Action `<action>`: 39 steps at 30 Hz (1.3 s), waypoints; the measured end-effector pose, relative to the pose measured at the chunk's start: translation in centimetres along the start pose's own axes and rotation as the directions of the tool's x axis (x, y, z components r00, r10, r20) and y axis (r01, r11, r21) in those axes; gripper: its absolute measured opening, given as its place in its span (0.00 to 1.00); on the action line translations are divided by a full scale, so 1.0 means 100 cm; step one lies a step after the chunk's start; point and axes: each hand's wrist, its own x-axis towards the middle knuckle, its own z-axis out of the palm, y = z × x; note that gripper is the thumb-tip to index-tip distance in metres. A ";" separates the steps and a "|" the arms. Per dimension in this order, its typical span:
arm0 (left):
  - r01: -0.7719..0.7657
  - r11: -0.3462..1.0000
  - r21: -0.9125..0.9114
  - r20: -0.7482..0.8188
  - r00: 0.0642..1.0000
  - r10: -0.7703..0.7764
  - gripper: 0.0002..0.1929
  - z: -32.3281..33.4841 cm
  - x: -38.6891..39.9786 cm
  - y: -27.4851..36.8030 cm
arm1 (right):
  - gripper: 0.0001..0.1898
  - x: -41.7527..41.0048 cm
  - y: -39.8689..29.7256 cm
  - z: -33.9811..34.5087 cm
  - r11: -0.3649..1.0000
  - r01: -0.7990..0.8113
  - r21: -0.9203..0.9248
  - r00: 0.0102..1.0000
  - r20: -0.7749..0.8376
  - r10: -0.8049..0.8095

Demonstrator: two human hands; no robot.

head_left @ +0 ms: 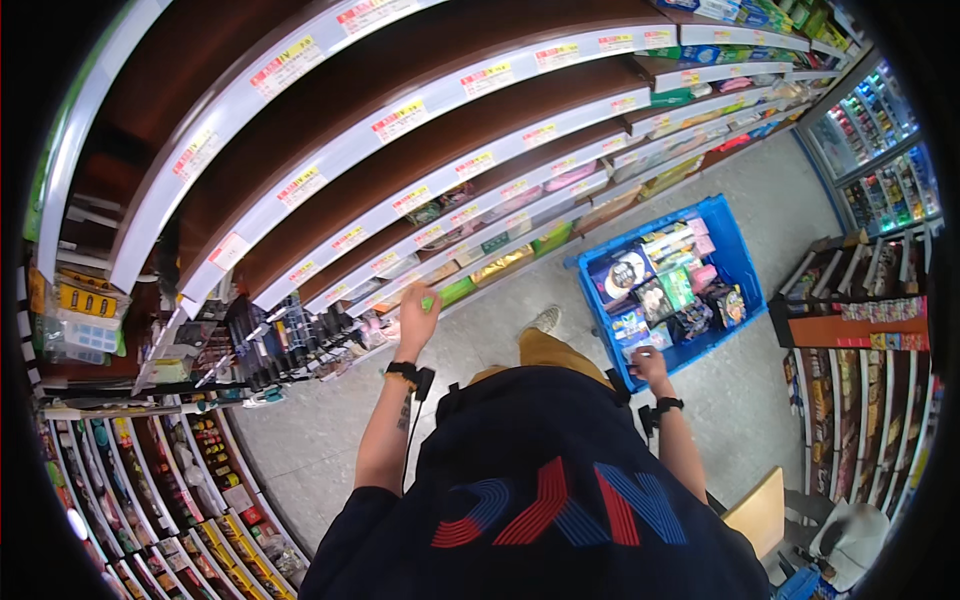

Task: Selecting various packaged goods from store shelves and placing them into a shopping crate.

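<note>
My left hand [420,309] is at the front of a low shelf, its fingers curled beside a green package [456,291]. A bit of green shows at the fingertips; whether I grip it is unclear. On the floor to my right stands a blue plastic crate [739,247], partly filled with packaged goods. Over its near side is my right hand [649,366], fingers bent close to the packs; a hold cannot be made out. Among the contents are a dark blue pack with a white round print [624,274], a green pack [676,288] and a pink pack [703,277].
Tall shelving with price-tagged edges [405,116] curves along the front. A gold package [502,264] lies on the low shelf. Glass-door coolers [874,127] stand far right, stocked racks [847,420] below them. Another person [851,540] is at lower right, near a tan board [756,514].
</note>
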 end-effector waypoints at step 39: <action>0.867 0.369 -0.335 0.304 0.471 -0.828 0.10 0.184 -0.365 0.042 | 0.18 0.068 0.053 -0.194 0.648 0.340 -0.682 0.899 0.033 -0.437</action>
